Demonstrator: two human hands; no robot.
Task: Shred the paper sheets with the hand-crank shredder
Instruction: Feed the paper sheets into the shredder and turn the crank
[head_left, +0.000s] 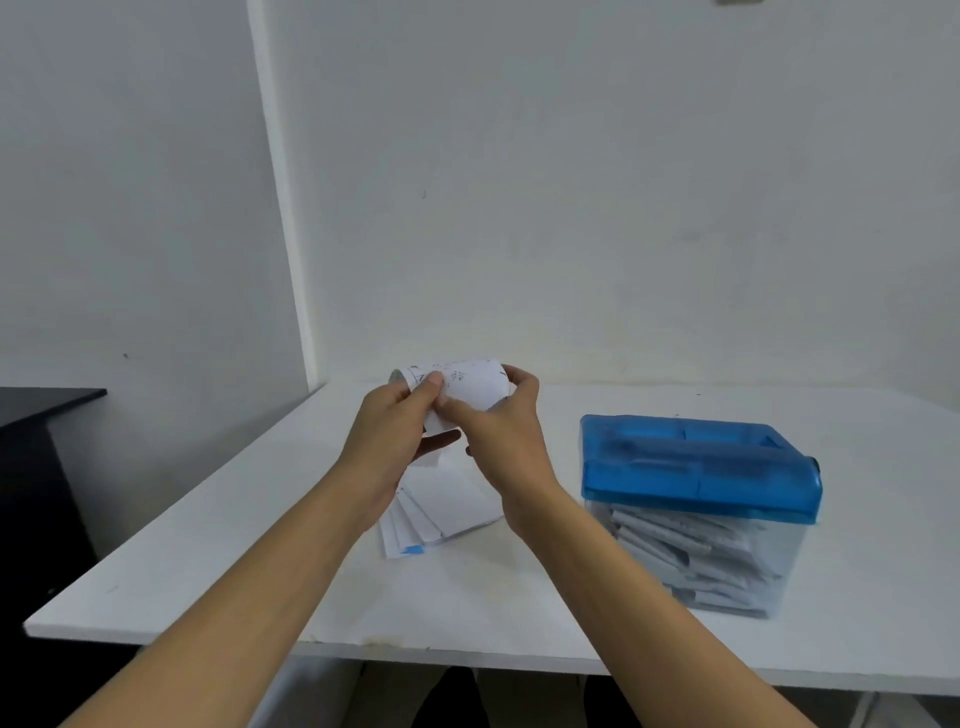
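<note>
Both hands hold one curled white paper sheet (470, 384) with dark scribbles, up above the white table (208, 545). My left hand (397, 426) pinches its left part, thumb on top. My right hand (511, 431) grips its right side with fingers curled round the edge. Beneath the hands a fanned stack of white paper sheets (441, 512) lies on the table, one with a blue corner. To the right stands the shredder (698, 467), a blue lid on a clear bin holding shredded paper strips (691, 556). Its crank is not visible.
White walls close off the back and left of the table. A black cabinet (36, 467) stands to the left, below the table's level. The table's front edge runs across the lower part of the view.
</note>
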